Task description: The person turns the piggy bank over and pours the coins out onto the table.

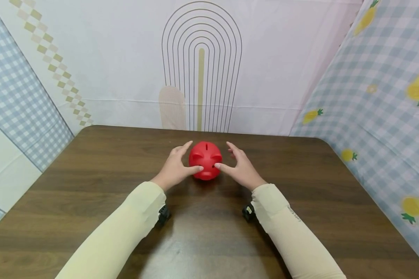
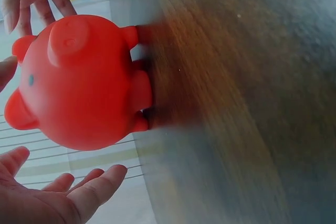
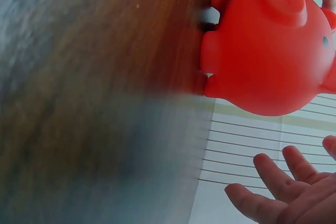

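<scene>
A red piggy bank [image 1: 206, 155] stands on its feet on the brown wooden table [image 1: 206, 240], its snout towards me and the dark coin slot on top. On its left side is my left hand [image 1: 175, 167], fingers spread and thumb reaching over the face. My right hand [image 1: 243, 167] mirrors it on the right, the thumb close to an eye. In the left wrist view, a gap shows between the left fingers [image 2: 97, 190] and the red body. The right wrist view likewise shows the right fingers [image 3: 278, 182] apart from it.
Behind the table hangs a pale cloth [image 1: 125, 58] with arch line patterns. Blue checked cloth with pineapples [image 1: 380, 116] hangs along the right side, and more checked cloth [image 1: 17, 77] is on the left. A dark wrist camera [image 1: 164, 214] sits under the left sleeve.
</scene>
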{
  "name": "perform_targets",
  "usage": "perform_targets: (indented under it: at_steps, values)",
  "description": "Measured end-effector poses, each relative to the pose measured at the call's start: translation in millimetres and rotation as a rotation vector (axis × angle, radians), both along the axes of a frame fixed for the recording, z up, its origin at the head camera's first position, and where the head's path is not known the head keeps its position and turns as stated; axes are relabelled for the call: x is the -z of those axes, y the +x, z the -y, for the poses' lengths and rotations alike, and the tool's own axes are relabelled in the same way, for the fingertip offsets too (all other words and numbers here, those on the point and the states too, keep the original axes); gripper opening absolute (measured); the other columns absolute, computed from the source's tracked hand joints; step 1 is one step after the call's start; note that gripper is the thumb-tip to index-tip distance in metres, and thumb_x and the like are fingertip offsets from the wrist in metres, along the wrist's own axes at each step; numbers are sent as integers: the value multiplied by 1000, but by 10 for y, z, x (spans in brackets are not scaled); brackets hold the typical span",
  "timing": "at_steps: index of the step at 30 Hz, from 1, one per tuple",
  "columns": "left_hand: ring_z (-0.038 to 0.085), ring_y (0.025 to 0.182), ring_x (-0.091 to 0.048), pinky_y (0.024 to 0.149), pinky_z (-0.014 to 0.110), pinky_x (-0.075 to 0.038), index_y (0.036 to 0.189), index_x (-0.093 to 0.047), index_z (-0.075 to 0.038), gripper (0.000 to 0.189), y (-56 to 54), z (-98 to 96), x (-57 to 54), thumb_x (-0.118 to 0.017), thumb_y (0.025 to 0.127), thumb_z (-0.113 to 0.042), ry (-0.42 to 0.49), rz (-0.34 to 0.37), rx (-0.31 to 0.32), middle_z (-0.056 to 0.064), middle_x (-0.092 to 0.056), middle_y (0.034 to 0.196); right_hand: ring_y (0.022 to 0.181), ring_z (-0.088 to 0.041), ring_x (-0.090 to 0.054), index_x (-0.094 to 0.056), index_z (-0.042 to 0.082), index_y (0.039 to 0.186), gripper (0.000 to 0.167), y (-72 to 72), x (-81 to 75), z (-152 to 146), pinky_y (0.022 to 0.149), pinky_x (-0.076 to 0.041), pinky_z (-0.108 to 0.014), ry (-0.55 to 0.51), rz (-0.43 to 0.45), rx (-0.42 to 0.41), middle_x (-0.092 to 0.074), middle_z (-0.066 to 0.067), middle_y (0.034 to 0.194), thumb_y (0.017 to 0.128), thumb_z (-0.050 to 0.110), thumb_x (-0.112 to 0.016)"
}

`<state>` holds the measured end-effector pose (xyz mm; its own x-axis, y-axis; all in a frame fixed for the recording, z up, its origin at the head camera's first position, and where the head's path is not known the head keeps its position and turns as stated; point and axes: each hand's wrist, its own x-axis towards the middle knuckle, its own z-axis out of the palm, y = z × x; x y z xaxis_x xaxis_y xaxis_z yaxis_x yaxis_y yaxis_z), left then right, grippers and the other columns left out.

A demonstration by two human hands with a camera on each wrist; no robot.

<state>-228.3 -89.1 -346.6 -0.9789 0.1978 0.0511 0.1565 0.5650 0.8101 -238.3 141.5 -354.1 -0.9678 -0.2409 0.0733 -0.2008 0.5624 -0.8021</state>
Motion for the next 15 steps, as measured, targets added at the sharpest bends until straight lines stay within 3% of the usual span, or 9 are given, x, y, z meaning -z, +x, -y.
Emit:
perform_targets:
  at_steps: [15]
  values:
    - [38, 129, -40, 91, 49, -52, 153, -27, -17, 89, -70, -12, 39, -77, 79, -22, 36, 30, 53, 17, -31, 149, 134, -37, -39, -26, 19, 152, 84, -53, 93, 23, 97, -47, -53, -64, 118, -35, -34, -15, 148, 84, 35, -72]
